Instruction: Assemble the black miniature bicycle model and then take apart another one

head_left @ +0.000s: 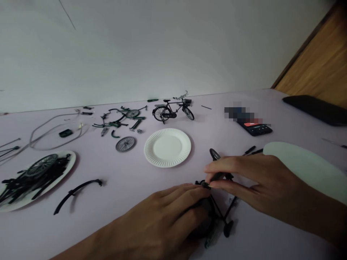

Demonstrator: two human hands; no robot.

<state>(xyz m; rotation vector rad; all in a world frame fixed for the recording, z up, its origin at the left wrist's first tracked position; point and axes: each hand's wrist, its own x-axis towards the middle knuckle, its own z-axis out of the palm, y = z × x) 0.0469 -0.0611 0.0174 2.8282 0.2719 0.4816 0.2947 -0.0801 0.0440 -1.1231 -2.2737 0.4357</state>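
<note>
A dark model bicycle (pixel 217 207) lies on its side at the front of the table, partly covered by both hands. My left hand (pixel 173 216) is closed over its rear wheel end, fingers bent around the frame. Thumb and index finger of my right hand (pixel 238 177) pinch a small dark part near the crank. The pinched part is mostly hidden by the fingertips. A small wheel (pixel 214 154) shows just beyond my right fingers, and the saddle (pixel 228 228) points toward me. A curved black mudguard (pixel 77 191) rests on the table to the left.
A finished model bicycle (pixel 173 110) stands near the wall. Left of it lie loose green parts and a spoked wheel (pixel 125 144). White paper plates (pixel 187 144) lie mid-table, at right and at left, the left one piled with black parts (pixel 40 173). A phone (pixel 255 128) lies far right.
</note>
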